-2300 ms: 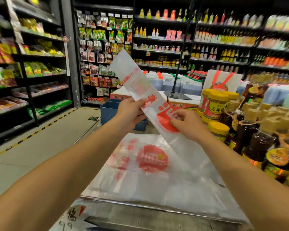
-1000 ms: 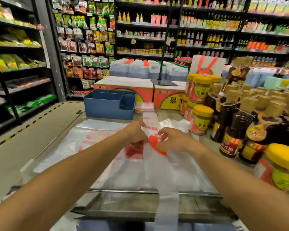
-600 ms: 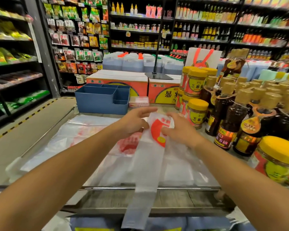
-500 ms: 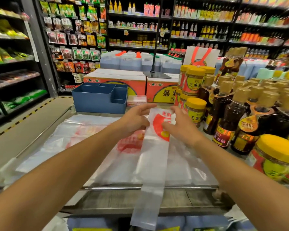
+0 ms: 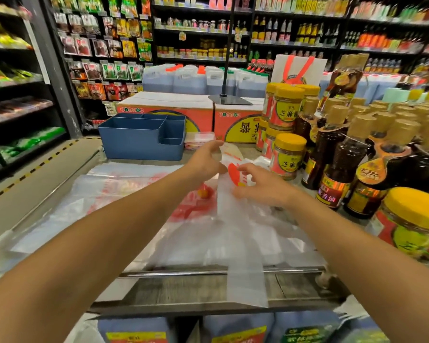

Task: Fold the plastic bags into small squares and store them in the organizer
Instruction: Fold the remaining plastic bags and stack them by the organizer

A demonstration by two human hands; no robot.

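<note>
A clear plastic bag with a red logo, folded into a long narrow strip, lies across the table, its near end hanging over the front edge. My left hand is at the strip's far end with its fingers stretched out, touching the left edge. My right hand sits over the red logo, with bent fingers and thumb holding the strip there. The blue organizer stands at the back left of the table, its compartments showing nothing inside. A small stack of folded bags lies just right of it.
Flat clear bags are spread over the table under the strip. Yellow-lidded jars and dark sauce bottles crowd the right side. Orange cartons stand behind the organizer, and stocked shelves line the back wall.
The strip was held up in the air, then laid down on the spread bags. My hands slid to its far end, and the left fingers have now opened out.
</note>
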